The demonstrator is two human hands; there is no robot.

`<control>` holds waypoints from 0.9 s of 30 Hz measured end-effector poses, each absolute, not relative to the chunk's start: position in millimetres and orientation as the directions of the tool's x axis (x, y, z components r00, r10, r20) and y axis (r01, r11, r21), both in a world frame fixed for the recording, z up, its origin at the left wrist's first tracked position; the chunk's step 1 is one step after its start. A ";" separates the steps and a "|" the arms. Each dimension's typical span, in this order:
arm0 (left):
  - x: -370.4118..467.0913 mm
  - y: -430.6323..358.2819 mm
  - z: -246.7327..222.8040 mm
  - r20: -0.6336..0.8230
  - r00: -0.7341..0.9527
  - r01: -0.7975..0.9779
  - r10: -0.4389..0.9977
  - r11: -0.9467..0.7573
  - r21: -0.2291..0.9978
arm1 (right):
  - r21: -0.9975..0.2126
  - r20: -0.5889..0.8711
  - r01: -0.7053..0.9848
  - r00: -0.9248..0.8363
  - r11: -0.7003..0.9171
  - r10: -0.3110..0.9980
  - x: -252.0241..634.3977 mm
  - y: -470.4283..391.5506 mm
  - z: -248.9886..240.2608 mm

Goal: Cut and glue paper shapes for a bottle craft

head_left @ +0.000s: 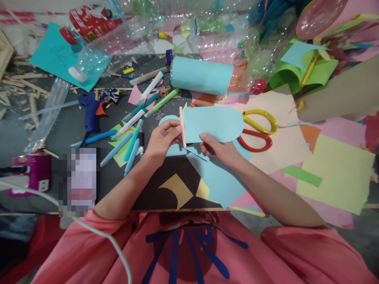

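Both my hands hold up a light blue paper piece (214, 123) with a rounded right end. Along its straight left edge runs a narrow peach strip (182, 128). My left hand (166, 136) pinches this strip between thumb and fingers. At the lower edge, my right hand (217, 148) grips the blue paper, thumb on top and fingers underneath. Scissors with one yellow and one red handle (260, 142) lie just right of the paper, their blades hidden. More light blue paper (220, 179) lies beneath my hands.
A plastic bottle wrapped in blue paper (203, 74) lies behind my hands, near more clear bottles. Several markers (133, 144), a blue glue gun (90, 112) and a phone (83, 179) are on the left. Coloured paper scraps (337, 169) cover the right side. A white cable (97, 230) crosses the lower left.
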State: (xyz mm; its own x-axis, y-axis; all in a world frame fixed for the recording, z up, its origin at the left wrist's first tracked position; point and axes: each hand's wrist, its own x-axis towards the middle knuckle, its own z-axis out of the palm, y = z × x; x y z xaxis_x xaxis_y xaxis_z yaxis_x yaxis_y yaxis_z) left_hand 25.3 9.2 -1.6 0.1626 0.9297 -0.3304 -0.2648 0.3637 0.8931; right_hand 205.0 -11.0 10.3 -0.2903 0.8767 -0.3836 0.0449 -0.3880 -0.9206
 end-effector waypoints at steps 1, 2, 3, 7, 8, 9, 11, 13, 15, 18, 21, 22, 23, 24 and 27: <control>25.6 9.1 -1.4 -0.329 0.163 -0.273 0.930 0.363 0.891 | -0.920 -0.384 0.043 -0.291 -0.389 0.876 204.8 -10.8 10.3; 25.8 9.0 -1.2 -0.328 0.164 -0.280 0.930 0.363 0.889 | -0.920 -0.385 0.043 -0.290 -0.390 0.876 204.7 -10.7 10.3; 26.0 8.9 -1.0 -0.328 0.164 -0.286 0.930 0.363 0.887 | -0.919 -0.386 0.042 -0.288 -0.391 0.877 204.7 -10.6 10.1; 26.0 8.8 -0.9 -0.324 0.164 -0.292 0.932 0.359 0.886 | -0.920 -0.385 0.041 -0.285 -0.390 0.878 205.1 -10.7 8.6; 25.9 8.9 -1.0 -0.323 0.165 -0.294 0.932 0.359 0.886 | -0.920 -0.385 0.039 -0.286 -0.391 0.878 205.1 -10.8 8.2; 25.8 8.9 -1.2 -0.322 0.167 -0.296 0.932 0.359 0.885 | -0.919 -0.386 0.034 -0.285 -0.393 0.878 205.1 -10.9 7.9; 25.8 9.1 -1.3 -0.326 0.165 -0.301 0.931 0.362 0.882 | -0.917 -0.387 0.020 -0.285 -0.398 0.877 205.0 -11.0 7.3; 26.0 9.0 -1.1 -0.330 0.160 -0.305 0.930 0.365 0.880 | -0.916 -0.387 0.010 -0.285 -0.401 0.877 204.9 -11.0 7.3; 26.2 8.8 -0.8 -0.330 0.161 -0.305 0.930 0.365 0.880 | -0.916 -0.386 0.008 -0.290 -0.401 0.876 204.7 -10.6 7.8; 26.2 8.6 -0.5 -0.324 0.171 -0.300 0.930 0.363 0.882 | -0.915 -0.389 0.014 -0.292 -0.402 0.874 204.2 -9.9 8.9; 25.9 8.9 -0.6 -0.323 0.176 -0.307 0.930 0.364 0.880 | -0.912 -0.398 0.021 -0.287 -0.409 0.871 204.0 -9.4 9.6; 25.9 9.0 -0.6 -0.324 0.176 -0.311 0.930 0.365 0.878 | -0.912 -0.400 0.023 -0.286 -0.411 0.871 204.1 -9.4 9.6; 25.9 9.2 -0.6 -0.324 0.177 -0.314 0.929 0.365 0.876 | -0.912 -0.400 0.026 -0.284 -0.410 0.871 204.3 -9.5 9.4; 25.9 9.3 -0.5 -0.324 0.178 -0.316 0.929 0.366 0.875 | -0.912 -0.400 0.031 -0.284 -0.408 0.872 204.4 -9.6 9.1; 26.1 9.5 -0.2 -0.318 0.179 -0.317 0.931 0.361 0.877 | -0.914 -0.398 0.038 -0.286 -0.404 0.872 204.8 -10.1 8.2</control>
